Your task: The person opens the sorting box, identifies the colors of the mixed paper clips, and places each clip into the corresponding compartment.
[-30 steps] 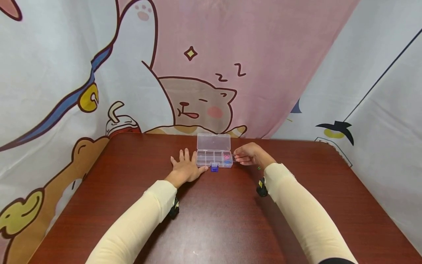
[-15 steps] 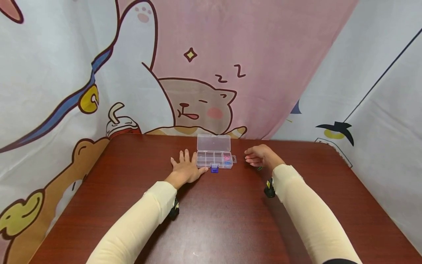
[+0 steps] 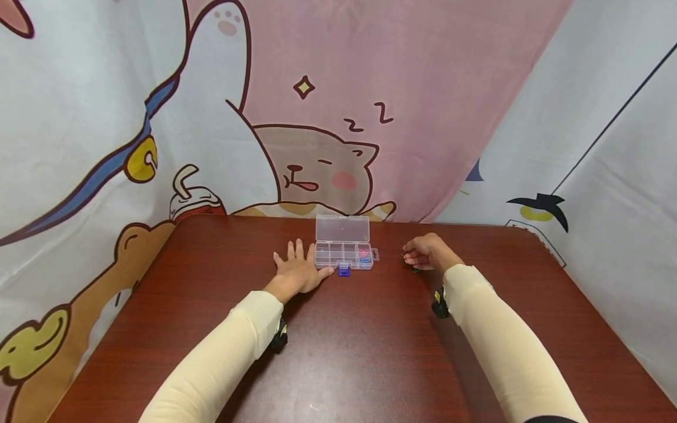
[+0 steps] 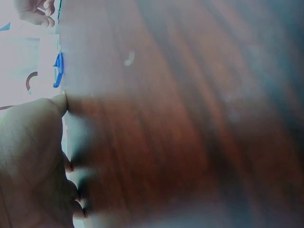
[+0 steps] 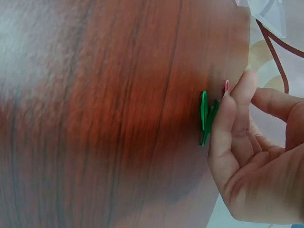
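A clear plastic compartment box [image 3: 337,255] stands with its lid [image 3: 342,228] raised. Pink and blue pieces [image 3: 364,256] lie in its right-hand compartments. My left hand [image 3: 297,273] rests flat on the table at the box's left side, fingers spread, thumb near the blue latch [image 3: 344,270]. To the right of the box, my right hand [image 3: 427,251] is low over the table with loosely bent fingers. Green paper clips [image 5: 207,116] lie beside those fingers, and a small pink piece [image 5: 226,87] shows near a fingertip. Whether it touches the finger cannot be told.
The reddish-brown wooden table [image 3: 365,346] reaches back to a cartoon-printed cloth [image 3: 418,117], which hangs close behind the box. A clear hanging tab [image 3: 375,254] sticks out from the box's right side. Black wrist cameras [image 3: 440,302] sit under the sleeves.
From beside the box's right end, my right hand has moved right to the green paper clips. My left hand and the box have stayed in place.
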`<state>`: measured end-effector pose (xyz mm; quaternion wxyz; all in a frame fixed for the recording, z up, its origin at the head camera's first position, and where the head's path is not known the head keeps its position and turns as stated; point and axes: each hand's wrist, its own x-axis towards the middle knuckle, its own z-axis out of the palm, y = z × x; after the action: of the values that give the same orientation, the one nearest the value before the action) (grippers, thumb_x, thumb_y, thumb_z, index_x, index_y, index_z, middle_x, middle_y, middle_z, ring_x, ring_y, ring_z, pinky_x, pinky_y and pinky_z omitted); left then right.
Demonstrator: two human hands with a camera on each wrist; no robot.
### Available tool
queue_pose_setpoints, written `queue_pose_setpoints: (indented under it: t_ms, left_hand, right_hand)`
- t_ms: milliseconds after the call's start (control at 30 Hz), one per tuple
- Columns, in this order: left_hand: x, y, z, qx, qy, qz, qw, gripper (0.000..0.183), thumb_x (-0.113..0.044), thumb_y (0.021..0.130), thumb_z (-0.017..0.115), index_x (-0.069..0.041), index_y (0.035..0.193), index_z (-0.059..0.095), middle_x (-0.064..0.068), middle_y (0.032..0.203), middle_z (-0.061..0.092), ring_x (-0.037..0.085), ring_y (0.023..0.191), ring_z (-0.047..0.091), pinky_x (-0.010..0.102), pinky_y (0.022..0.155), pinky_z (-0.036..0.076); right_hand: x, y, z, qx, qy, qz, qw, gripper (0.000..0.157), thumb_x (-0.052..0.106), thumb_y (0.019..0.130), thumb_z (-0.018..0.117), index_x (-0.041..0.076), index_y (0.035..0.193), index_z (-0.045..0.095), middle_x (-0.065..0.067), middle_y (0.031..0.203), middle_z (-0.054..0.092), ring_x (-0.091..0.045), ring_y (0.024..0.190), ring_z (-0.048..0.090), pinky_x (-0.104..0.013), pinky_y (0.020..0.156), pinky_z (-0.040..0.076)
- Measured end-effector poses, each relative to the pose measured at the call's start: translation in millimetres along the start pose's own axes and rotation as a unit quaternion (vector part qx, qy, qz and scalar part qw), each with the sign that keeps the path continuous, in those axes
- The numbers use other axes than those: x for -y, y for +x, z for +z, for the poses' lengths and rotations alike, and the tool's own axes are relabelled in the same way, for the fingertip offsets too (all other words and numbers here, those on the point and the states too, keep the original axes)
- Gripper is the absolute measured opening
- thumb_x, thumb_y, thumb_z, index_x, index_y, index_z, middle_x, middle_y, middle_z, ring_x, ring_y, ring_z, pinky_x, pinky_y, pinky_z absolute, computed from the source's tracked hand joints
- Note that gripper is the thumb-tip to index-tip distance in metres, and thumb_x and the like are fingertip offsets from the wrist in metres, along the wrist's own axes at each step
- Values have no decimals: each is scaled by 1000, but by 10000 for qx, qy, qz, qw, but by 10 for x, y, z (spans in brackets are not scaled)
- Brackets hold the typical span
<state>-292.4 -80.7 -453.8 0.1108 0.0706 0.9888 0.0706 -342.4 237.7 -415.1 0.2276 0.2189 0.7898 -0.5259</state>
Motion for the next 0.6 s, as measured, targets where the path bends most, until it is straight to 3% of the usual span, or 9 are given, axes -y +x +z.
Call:
queue_pose_setpoints:
  t_ms: [600]
  left_hand:
    - [0, 5, -4, 6, -41, 13, 10000, 92, -74, 91, 32, -15, 158, 10, 20, 162, 1, 39, 149, 1, 70, 111, 5]
  right_hand:
    - [-41, 41, 50, -704, -1272, -423, 9885, 21, 12, 91, 62, -2, 100, 74, -2, 62, 68, -13, 56, 68, -33, 59, 56]
